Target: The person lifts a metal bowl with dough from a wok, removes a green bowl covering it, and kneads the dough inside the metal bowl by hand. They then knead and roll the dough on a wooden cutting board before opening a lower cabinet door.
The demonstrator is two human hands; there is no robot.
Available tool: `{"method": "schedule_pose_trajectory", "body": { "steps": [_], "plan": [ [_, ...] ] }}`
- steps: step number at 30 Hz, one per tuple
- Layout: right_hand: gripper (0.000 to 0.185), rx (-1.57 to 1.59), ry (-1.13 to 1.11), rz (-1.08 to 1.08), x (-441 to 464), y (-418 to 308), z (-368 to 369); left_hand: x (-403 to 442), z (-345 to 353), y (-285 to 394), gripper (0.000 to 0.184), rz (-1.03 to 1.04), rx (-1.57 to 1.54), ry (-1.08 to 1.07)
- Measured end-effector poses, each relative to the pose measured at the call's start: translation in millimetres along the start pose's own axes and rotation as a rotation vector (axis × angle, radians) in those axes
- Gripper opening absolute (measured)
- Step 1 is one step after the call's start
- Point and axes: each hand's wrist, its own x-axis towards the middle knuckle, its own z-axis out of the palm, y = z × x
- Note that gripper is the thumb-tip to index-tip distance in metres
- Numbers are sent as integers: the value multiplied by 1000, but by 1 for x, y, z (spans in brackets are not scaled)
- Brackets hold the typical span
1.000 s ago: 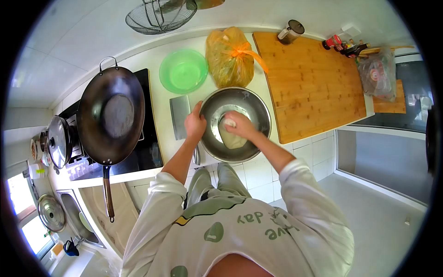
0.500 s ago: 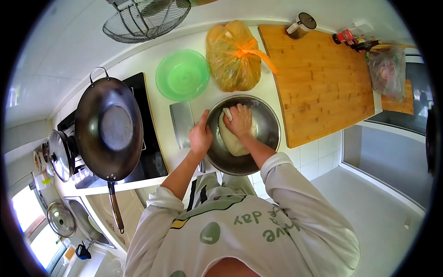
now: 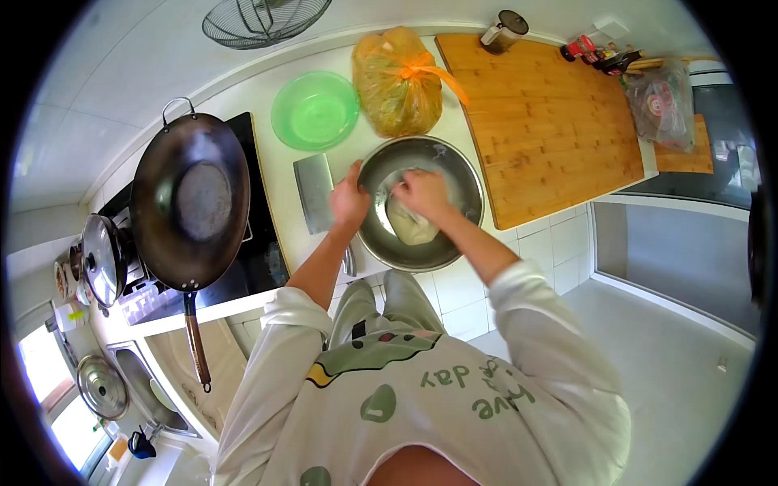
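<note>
A steel mixing bowl (image 3: 463, 190) sits at the counter's front edge with a pale lump of dough (image 3: 412, 229) inside it. My left hand (image 3: 350, 200) is closed on the bowl's left rim. Inside the bowl, my right hand (image 3: 423, 194) has its fingers curled into the upper part of the dough; the fingertips are partly hidden and a little blurred. A cleaver (image 3: 314, 190) lies flat just left of the bowl, its handle pointing toward me beside my left forearm.
Behind the bowl are a green plastic basin (image 3: 314, 111) and a tied orange bag (image 3: 399, 89). A wooden board (image 3: 543, 130) covers the counter on the right, with a lidded jug (image 3: 504, 32) at its back edge. A large wok (image 3: 190, 202) rests on the black stove (image 3: 263, 259) at left.
My right hand has drawn up the dough, which now looks shorter and more bunched. The whole view has shifted, so the bowl and counter appear higher. My left hand stays at the bowl's rim.
</note>
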Motion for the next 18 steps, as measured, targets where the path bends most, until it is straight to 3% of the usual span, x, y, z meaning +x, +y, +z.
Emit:
{"method": "schedule_pose_trajectory", "body": {
  "steps": [1, 5, 6, 11, 18],
  "plan": [
    [38, -187, 200, -143, 6, -8, 6, 1, 1, -2, 56, 6, -11, 28],
    [36, -92, 242, -329, -27, 9, 40, -2, -6, -5, 55, 41, -25, 71],
    [35, -85, 374, -361, -34, 9, 46, -1, -5, -6, 55, 44, -22, 62],
    [30, -87, 398, -230, 13, 5, 59, 0, 0, -9, 57, 130, -65, 32],
    [26, -117, 417, -134, 59, -1, 56, 3, -6, -5, 56, 92, -42, -11]
  ]
}}
